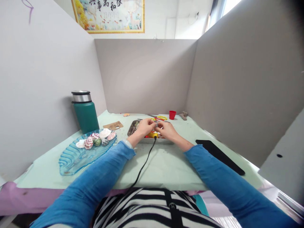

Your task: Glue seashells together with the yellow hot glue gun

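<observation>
My left hand point(146, 126) and my right hand point(165, 129) meet above a metal tray point(130, 130), with fingertips pinched together. Between them is a small greyish piece point(156, 124), too small to name. Beneath my hands, the tray holds shells and small stones point(136, 124), partly hidden by my fingers. A yellow-handled tool point(153, 135) lies in the tray below my fingertips. From its end a black cord point(147, 157) runs over the table toward my body.
To the left, a blue shell-shaped glass plate point(78, 160) carries several seashells; behind it stands a green bottle point(85, 115). Beyond the tray lie a brown tag point(113, 125), yellow-and-red scissors point(161, 118), a red cup point(172, 115) and a grey-brown lump point(183, 115). A black flat piece point(218, 155) rests on the right.
</observation>
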A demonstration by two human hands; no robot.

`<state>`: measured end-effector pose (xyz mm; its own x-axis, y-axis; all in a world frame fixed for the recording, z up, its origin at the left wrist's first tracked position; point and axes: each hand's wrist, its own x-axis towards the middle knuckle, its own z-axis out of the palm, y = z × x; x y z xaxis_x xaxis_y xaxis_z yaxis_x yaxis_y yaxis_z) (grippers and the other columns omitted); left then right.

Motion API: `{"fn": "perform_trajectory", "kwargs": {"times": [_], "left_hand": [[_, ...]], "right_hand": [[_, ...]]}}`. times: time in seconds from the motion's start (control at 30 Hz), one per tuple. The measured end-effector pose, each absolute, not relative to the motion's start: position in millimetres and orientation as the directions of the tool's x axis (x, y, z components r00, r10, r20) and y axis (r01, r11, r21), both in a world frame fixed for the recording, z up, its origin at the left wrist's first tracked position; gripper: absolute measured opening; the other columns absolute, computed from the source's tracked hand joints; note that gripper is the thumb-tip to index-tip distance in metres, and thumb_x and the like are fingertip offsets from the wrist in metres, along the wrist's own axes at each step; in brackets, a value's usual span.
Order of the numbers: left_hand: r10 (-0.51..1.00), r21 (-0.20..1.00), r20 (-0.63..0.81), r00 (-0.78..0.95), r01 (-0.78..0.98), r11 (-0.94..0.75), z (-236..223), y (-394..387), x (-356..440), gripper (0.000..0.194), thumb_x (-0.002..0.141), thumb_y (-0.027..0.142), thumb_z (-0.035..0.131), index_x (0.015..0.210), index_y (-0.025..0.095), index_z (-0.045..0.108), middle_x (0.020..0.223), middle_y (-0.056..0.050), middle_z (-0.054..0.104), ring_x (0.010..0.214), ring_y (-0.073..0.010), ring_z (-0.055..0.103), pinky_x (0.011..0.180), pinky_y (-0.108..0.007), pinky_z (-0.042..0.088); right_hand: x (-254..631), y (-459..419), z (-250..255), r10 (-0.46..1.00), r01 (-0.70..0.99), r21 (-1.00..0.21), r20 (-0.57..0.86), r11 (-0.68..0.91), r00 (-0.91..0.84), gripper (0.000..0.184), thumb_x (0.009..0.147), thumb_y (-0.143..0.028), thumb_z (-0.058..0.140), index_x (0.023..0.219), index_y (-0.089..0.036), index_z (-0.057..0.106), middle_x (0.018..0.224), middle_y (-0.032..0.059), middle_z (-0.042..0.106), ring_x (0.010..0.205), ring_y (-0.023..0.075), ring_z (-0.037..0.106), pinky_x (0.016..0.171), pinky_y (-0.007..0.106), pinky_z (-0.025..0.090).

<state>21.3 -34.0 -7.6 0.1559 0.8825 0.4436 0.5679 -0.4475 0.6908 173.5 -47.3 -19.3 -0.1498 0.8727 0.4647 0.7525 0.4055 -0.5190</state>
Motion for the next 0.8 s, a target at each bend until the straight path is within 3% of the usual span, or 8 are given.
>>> {"fn": "perform_trajectory", "kwargs": {"times": [0.8], "left_hand": [[0.898, 0.684, 0.425, 0.110, 0.611, -0.399, -4.6, -38.0, 22.4, 0.014, 0.076, 0.029, 0.060, 0.072, 0.017, 0.064, 0.070, -0.002, 0.066, 0.064, -0.0134, 0.058, 0.061, -0.023, 0.043]], "right_hand": [[174.5, -46.6, -20.5, 0.891, 0.756, -0.543, 0.440, 0.365, -0.114, 0.017, 0.080, -0.033, 0.057, 0.081, -0.020, 0.068, 0.082, 0.0040, 0.070, 0.072, 0.0179, 0.064, 0.063, 0.025, 0.046]]}}
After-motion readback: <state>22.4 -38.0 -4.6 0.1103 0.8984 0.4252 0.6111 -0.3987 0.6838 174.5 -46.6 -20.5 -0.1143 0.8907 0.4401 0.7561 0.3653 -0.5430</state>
